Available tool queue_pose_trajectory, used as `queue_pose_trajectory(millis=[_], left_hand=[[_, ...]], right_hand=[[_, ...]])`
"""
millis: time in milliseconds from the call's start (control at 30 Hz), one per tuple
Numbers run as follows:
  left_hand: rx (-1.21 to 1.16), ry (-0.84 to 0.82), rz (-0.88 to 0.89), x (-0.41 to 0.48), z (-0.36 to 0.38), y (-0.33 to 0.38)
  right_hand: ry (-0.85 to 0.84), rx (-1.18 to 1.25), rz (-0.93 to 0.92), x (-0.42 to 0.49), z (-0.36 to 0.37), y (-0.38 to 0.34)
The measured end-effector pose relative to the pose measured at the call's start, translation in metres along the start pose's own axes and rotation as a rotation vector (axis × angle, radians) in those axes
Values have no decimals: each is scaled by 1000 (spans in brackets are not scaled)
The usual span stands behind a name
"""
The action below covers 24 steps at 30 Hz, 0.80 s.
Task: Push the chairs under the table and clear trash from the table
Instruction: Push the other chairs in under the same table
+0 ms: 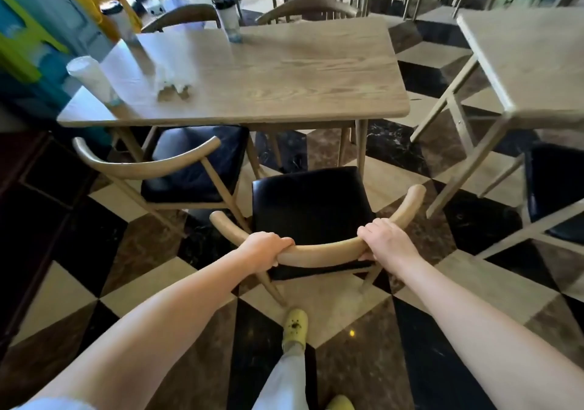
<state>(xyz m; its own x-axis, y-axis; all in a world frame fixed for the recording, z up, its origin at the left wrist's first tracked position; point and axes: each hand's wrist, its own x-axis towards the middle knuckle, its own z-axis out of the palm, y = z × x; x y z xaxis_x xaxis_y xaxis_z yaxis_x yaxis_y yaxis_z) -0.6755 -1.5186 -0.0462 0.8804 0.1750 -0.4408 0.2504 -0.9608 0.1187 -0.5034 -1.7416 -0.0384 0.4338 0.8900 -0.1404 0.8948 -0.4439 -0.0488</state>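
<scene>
Both hands are clamped on the curved backrest of the near chair (311,210), bottom centre: left hand (264,246) and right hand (384,240) wrapped over the rail, arms stretched forward. That chair sits clear of the bench (284,71); a second chair (177,169) at lower left is partly tucked under. Two more chair backs peek over the far edge. Three cups stand on the bench: one (91,82) at left, two (118,19) (229,19) at top, plus crumpled trash (172,84).
</scene>
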Motion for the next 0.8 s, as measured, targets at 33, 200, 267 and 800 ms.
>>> queue_pose_trajectory(millis=[33, 200, 267, 800], left_hand=[[4, 1, 9, 6, -4, -6], [0, 7, 32, 35, -30, -37], [13, 10, 51, 48, -43, -50], [58, 61, 129, 138, -62, -128]], right_hand=[[-1, 4, 4, 7, -2, 1], [-21, 3, 21, 47, -16, 6], [-30, 26, 50, 65, -23, 9], [-8, 52, 131, 167, -15, 20]])
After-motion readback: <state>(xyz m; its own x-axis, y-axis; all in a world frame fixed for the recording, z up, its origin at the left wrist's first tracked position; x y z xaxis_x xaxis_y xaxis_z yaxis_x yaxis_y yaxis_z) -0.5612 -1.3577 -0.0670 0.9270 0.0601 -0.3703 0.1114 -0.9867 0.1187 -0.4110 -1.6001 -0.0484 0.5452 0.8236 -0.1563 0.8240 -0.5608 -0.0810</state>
